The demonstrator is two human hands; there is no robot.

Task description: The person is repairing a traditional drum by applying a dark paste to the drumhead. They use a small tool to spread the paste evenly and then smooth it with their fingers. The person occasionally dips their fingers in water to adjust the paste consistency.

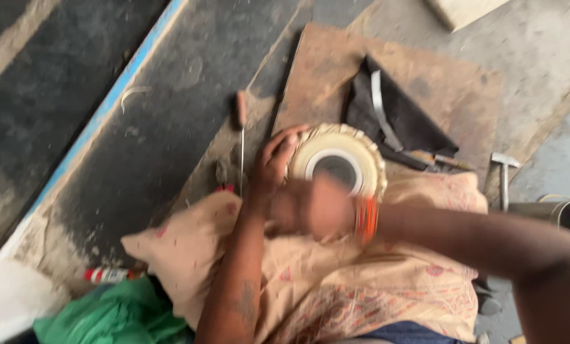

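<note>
Drum (339, 167) on lap cloth (336, 280); left hand (273, 167) fingers curled gripping rim. Right hand (313, 207) blurred, grip can't tell. Awl (241, 137) just left of fingers.

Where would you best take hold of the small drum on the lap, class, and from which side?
Grip the drum by its laced rim, from the left side where the left hand already wraps it. The drumhead faces up and the blurred right hand works over its near edge, so the side wall stays free.
</note>
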